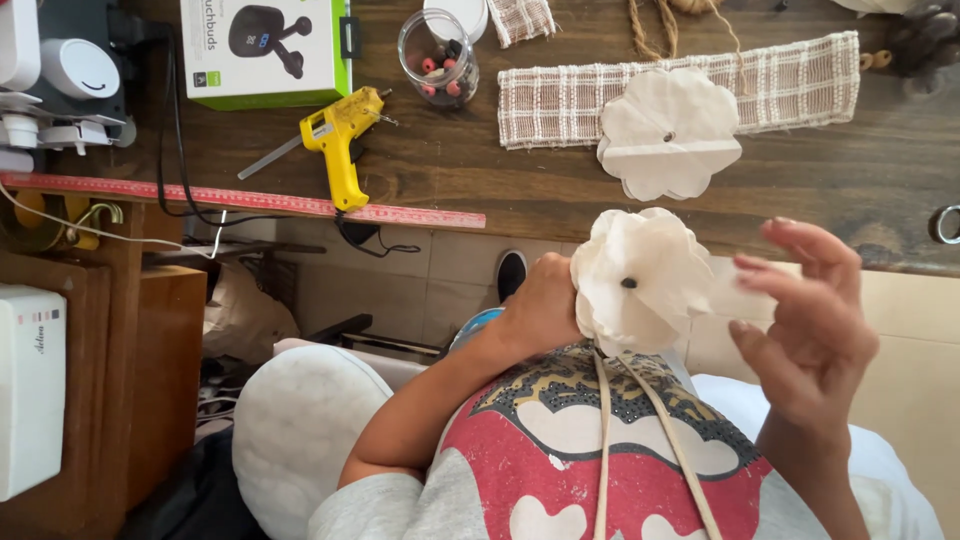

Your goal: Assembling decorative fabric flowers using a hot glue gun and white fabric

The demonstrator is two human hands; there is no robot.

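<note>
At nine o'clock on the dark wooden table (880,180) we see a yellow glue gun (338,135) lying on its side, a red ruler (250,198) along the edge below it. Toward twelve o'clock stand a small glass jar (440,55) and a strip of woven ribbon (560,100) with a flat cream flower (668,135) on it. Nearer us, our left hand (540,305) is closed around the back of a fuller, layered cream flower (640,280) with a dark centre. At three o'clock our right hand (810,310) hovers spread, fingers loose, holding nothing. We judge this flower largely assembled, with its cords hanging loose.
</note>
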